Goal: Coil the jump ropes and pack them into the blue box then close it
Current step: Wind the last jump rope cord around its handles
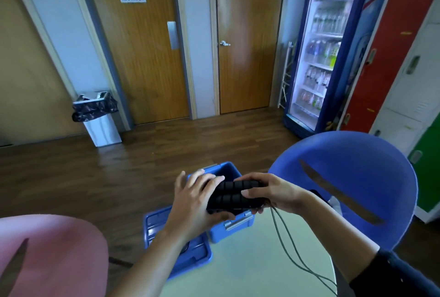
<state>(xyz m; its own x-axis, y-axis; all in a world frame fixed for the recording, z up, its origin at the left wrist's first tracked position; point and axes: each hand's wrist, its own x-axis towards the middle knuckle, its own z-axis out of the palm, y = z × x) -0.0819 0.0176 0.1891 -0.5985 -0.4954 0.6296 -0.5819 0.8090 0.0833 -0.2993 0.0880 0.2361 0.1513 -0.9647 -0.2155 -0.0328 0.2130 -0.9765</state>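
Note:
Two black foam jump rope handles (234, 195) lie side by side, held over the open blue box (228, 225). My left hand (192, 204) cups their left ends from below, its fingers spread. My right hand (269, 193) grips their right ends, thumb on top. The thin dark rope (289, 252) hangs from the handles in loops down across the white table (250, 270). The blue lid (177, 252) lies open to the left of the box, partly under my left forearm.
A blue chair (352, 182) stands just right of the box, and a pink chair (52, 254) sits at the lower left. Beyond are wood floor, a steel bin (100, 118), two wooden doors and a drinks fridge (321, 47).

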